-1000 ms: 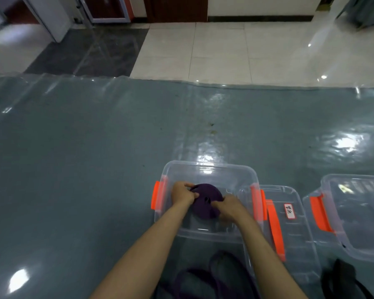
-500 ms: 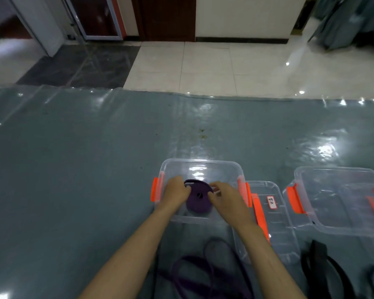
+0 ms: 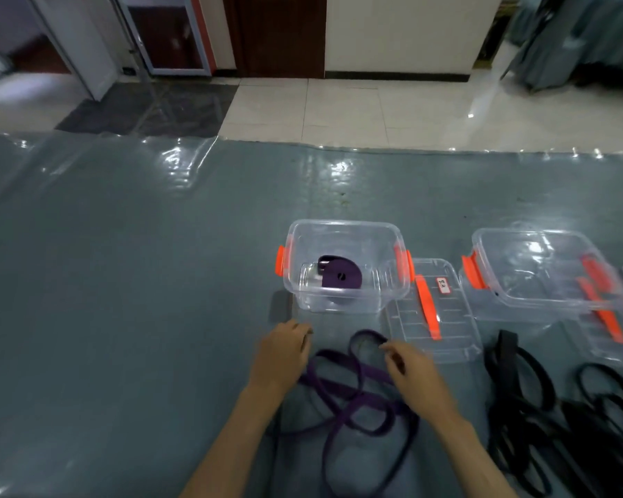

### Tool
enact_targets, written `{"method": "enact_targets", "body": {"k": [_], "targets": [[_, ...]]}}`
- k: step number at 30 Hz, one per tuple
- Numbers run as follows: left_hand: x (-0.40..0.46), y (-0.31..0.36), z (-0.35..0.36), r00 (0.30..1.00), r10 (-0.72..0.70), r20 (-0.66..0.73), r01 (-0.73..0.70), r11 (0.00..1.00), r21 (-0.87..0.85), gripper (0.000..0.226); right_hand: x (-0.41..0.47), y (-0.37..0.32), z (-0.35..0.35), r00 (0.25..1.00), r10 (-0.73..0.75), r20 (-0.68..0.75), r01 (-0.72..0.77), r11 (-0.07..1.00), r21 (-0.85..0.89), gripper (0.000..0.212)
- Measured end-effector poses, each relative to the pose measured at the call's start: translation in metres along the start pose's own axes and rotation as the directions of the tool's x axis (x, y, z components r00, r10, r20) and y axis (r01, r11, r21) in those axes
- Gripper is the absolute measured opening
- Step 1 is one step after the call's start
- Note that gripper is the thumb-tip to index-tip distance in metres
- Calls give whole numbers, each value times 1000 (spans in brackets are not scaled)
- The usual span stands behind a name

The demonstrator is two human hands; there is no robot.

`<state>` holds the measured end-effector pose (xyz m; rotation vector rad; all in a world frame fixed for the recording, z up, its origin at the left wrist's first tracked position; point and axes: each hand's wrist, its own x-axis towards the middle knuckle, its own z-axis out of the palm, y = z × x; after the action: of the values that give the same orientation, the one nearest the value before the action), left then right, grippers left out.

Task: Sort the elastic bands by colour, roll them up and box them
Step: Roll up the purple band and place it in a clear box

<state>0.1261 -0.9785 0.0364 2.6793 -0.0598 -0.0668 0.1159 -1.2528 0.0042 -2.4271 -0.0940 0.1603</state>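
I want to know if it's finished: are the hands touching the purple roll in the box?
Apart. In the head view the purple roll lies alone in the clear box, while the left hand and right hand are over the loose purple bands.

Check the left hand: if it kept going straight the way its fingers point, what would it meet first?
Probably the near wall of the clear box that holds the rolled purple band. The left hand points up the mat towards it, with only bare mat between; depth is hard to judge.
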Motion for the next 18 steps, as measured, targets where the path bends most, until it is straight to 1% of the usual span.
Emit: {"method": "enact_targets", "body": {"k": [3, 5, 6, 7, 9, 10, 11, 12, 14, 16, 18], "targets": [[-25, -7, 32, 986, -98, 136, 108, 992, -68, 26, -21, 12, 17, 987, 45, 154, -35, 997, -69, 23], [-34, -6, 53, 961, -159, 228, 189, 975, -118, 33, -33, 15, 25, 969, 59, 240, -30, 992, -122, 27], [-38, -4, 63, 941, -205, 267, 254, 954, -162, 37, -38, 16, 29, 961, 59, 270, -21, 990, -141, 31], [-40, -2, 72, 915, -271, 300, 347, 907, -238, 40, -44, 16, 32, 953, 58, 297, -10, 987, -159, 34], [-44, 2, 86, 844, -411, 346, 530, 739, -416, 48, -55, 16, 35, 941, 61, 332, -1, 984, -178, 39], [-47, 4, 92, 816, -458, 352, 578, 656, -485, 51, -59, 15, 36, 940, 64, 334, -4, 984, -176, 40], [-50, 4, 98, 797, -494, 346, 601, 596, -533, 50, -63, 15, 38, 942, 67, 328, -10, 985, -172, 41], [-53, 4, 102, 787, -522, 328, 607, 558, -566, 47, -67, 15, 39, 946, 76, 316, -21, 984, -175, 41], [-58, 5, 104, 782, -557, 279, 590, 520, -618, 38, -72, 15, 39, 955, 109, 277, -48, 975, -217, 41], [-59, 7, 101, 807, -540, 241, 537, 498, -682, 33, -74, 15, 38, 965, 135, 225, -77, 966, -248, 36], [-58, 7, 93, 840, -504, 202, 474, 501, -724, 32, -76, 17, 36, 971, 156, 180, -117, 971, -210, 32]]}}
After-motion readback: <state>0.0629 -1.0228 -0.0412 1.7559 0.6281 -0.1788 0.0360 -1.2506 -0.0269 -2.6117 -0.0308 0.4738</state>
